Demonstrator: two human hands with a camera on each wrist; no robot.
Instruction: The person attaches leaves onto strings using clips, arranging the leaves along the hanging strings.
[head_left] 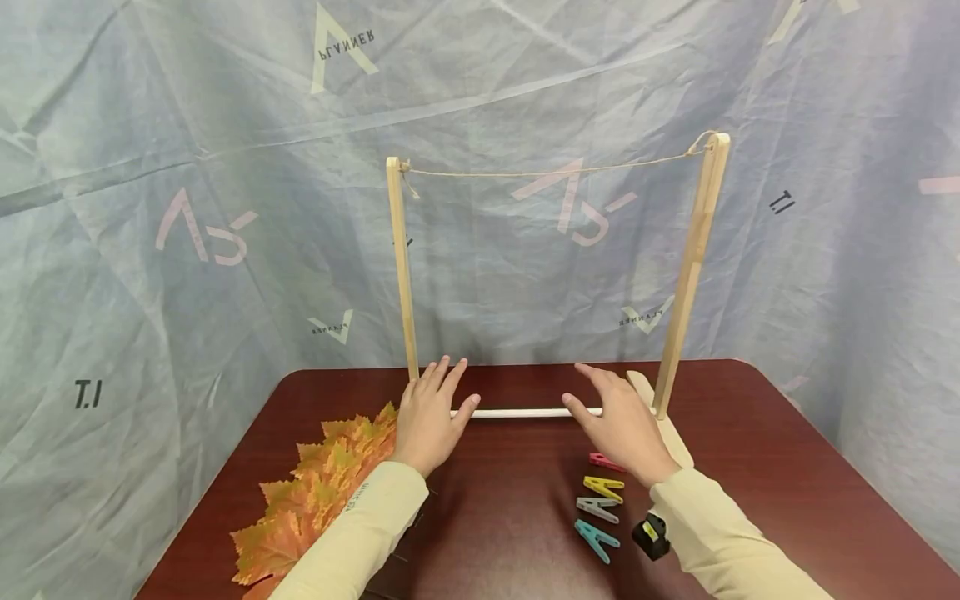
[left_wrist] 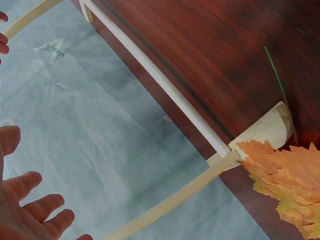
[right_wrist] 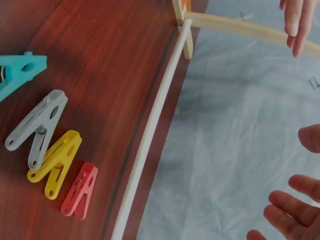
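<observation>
My left hand [head_left: 432, 418] hovers near the left post of a wooden frame, its fingers spread and holding nothing. On the other side my right hand [head_left: 621, 427] is likewise spread and holds nothing, near the right post [head_left: 686, 279]. A thin string [head_left: 540, 173] is tied between the tops of the posts, and a white rod [head_left: 525, 413] joins their feet. Left of my left forearm lies a pile of orange maple leaves [head_left: 315, 487]. By my right wrist lie a red clothespin [right_wrist: 80, 190], a yellow clothespin [right_wrist: 56, 162], a grey clothespin [right_wrist: 39, 125] and a turquoise clothespin [right_wrist: 22, 72].
A dark red-brown table [head_left: 495, 517] carries everything. A grey printed cloth [head_left: 480, 275] hangs behind it and at both sides. Beside my right sleeve is a small black object [head_left: 651, 536]. The right post stands on a rounded wooden foot [head_left: 677, 443].
</observation>
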